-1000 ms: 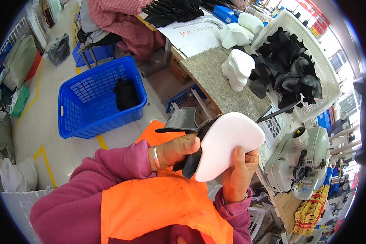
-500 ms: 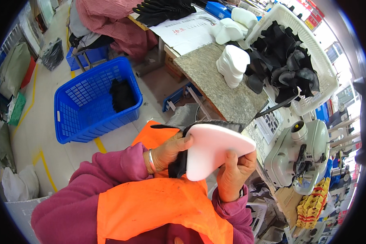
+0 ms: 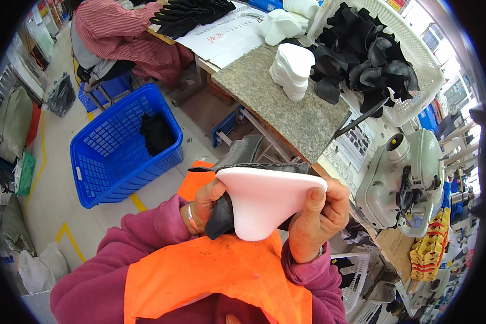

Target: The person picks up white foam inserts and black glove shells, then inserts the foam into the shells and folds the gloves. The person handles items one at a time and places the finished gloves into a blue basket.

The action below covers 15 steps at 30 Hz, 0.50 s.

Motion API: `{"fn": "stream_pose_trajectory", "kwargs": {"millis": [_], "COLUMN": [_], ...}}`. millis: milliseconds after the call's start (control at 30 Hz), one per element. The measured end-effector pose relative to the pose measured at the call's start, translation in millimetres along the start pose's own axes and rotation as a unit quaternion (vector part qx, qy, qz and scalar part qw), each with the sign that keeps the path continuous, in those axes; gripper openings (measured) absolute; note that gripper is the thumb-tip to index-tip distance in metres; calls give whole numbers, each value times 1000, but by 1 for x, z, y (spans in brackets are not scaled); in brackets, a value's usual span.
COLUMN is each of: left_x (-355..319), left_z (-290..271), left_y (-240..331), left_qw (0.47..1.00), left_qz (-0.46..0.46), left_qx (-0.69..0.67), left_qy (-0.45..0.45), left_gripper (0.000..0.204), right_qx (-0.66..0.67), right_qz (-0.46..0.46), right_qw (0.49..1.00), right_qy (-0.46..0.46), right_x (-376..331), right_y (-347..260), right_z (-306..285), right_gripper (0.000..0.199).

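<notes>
A white foam pad (image 3: 264, 197), wide at the far edge and rounded at the near end, is held up in front of me between both hands. Against its back lies a black, glove-like fabric piece (image 3: 220, 217), mostly hidden by the pad. At the left edge, my left hand (image 3: 204, 209) is closed with its thumb on the pad and the fingers behind it. My right hand (image 3: 319, 218) pinches the right corner, thumb in front. On the stone-topped table beyond stands a stack of white foam pads (image 3: 292, 70).
A blue plastic basket (image 3: 125, 175) with a black bundle inside sits on the floor at left. A white basket (image 3: 432, 81) heaped with black pieces (image 3: 362, 54) is at the far right. A pale sewing machine (image 3: 386, 186) stands to the right. A bladed tool juts over the stone slab's (image 3: 254, 89) corner.
The foam pad has turned so its wide edge lies more level and its rounded end points toward me. My right hand has shifted up its right corner. The head view has shifted slightly.
</notes>
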State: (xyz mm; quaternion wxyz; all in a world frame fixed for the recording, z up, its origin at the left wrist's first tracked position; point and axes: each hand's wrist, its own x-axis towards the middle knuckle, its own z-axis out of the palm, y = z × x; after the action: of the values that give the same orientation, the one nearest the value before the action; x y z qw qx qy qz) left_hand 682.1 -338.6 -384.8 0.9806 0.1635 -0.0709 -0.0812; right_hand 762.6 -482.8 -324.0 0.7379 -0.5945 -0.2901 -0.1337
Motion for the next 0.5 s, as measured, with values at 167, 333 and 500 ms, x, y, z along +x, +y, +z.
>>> {"fn": "stream_pose_trajectory", "kwargs": {"millis": [167, 333, 500], "left_x": [0, 5, -2], "left_z": [-1, -1, 3], "left_y": [-1, -1, 10], "left_qw": [1000, 999, 919], "left_qz": [24, 41, -12], "left_qx": [3, 12, 393], "left_qy": [15, 7, -11], "left_gripper": [82, 80, 55], "right_qx": [25, 128, -23], "right_qz": [80, 104, 2], "right_qw": [996, 986, 998], "right_qy": [14, -6, 51], "right_x": [1, 4, 9], "right_y": [2, 17, 36], "right_z": [0, -1, 1], "right_gripper": [13, 22, 31]}}
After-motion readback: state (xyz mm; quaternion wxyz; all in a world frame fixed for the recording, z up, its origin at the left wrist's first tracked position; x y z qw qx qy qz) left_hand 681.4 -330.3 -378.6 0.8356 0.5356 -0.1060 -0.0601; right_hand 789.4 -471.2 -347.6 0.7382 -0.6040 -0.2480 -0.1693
